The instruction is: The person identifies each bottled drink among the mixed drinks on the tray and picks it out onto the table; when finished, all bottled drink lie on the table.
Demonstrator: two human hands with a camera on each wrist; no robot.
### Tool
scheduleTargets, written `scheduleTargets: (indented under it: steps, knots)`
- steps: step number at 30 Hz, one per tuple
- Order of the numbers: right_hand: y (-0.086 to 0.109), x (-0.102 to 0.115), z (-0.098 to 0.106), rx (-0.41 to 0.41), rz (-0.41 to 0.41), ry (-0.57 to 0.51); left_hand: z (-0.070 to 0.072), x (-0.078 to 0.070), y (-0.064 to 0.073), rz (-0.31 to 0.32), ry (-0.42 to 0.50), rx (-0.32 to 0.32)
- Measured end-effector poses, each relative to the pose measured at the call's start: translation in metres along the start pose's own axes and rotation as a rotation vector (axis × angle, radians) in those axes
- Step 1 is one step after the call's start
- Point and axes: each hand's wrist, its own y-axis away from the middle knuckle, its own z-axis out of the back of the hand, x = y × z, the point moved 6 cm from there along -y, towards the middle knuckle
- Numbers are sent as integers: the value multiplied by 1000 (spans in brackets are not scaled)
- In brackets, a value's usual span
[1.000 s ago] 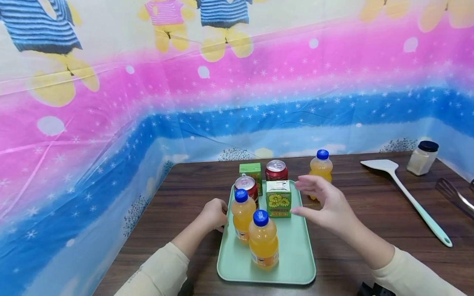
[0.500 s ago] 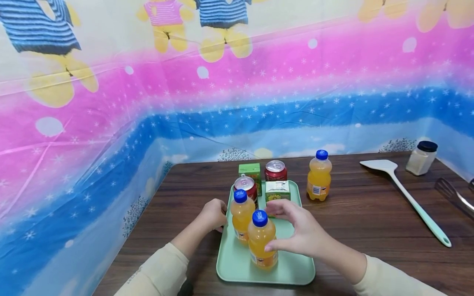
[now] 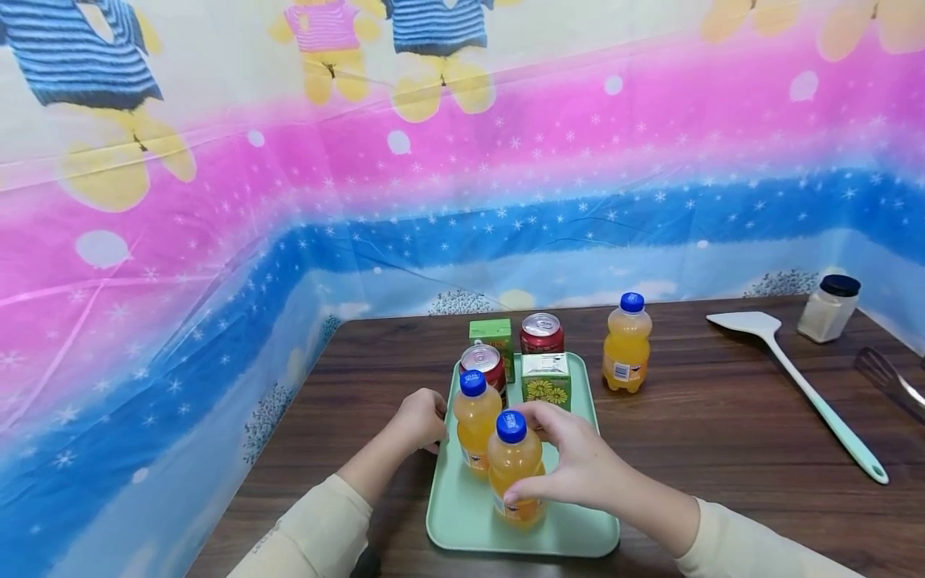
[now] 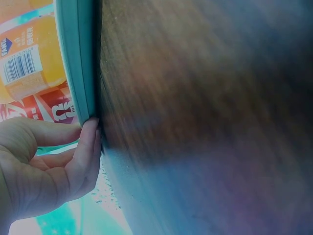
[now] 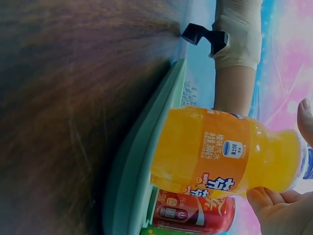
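A pale green tray [image 3: 585,530] lies on the table. My left hand [image 3: 419,421] pinches its left rim between thumb and fingers, plainly seen in the left wrist view. Near the tray's front stands a blue-capped bottle of orange soda [image 3: 515,457]; my right hand [image 3: 578,461] curls round it, thumb across the front and fingers behind. In the right wrist view that soda bottle [image 5: 220,152] rests on the tray. Close behind stand a second orange soda bottle [image 3: 474,417], a red drink can [image 3: 486,361] and a green drink carton [image 3: 547,385] with yellow flowers.
Farther back are another green carton [image 3: 491,331] and red can [image 3: 542,333], their bases hidden. A third orange soda bottle [image 3: 626,345] stands right of the tray. Beyond lie a white-bladed spatula [image 3: 802,385], a black-lidded jar [image 3: 829,309] and a metal utensil [image 3: 892,381].
My right hand has come left and toward me, from beside the flowered carton to the front soda bottle, and closed round it. My left hand keeps its place on the tray rim.
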Motion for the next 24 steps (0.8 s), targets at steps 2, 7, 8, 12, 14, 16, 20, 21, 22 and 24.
scheduleTargets:
  steps: [2, 7, 8, 12, 14, 16, 20, 21, 22, 24]
  knots:
    - [0, 0, -1, 2, -14, 3, 0, 0, -1, -2, -4, -1]
    - [-2, -1, -3, 20, -44, -7, 0, 1, -2, 1, -12, 1]
    - [-2, -1, -4, 23, -51, -5, 0, 1, -3, 0, -15, 2]
    - [-2, -2, -4, 25, -68, 10, 0, 1, -3, -9, -17, 2]
    - [-2, -2, -4, 27, -77, 19, 0, 0, -3, -17, -18, 0]
    - [-2, -3, -4, 31, -84, 28, 0, 0, -2, -22, -15, 1]
    - [-3, -4, -5, 38, -85, 43, 0, 0, -2, -25, -9, 2]
    - [-3, -4, -5, 39, -84, 43, 0, 0, -1, -25, -7, 1]
    - [-3, -4, -5, 38, -84, 41, 0, 0, -1, -25, -7, 1]
    - [-3, -4, -5, 37, -83, 32, 0, 0, -1, -25, -7, 0]
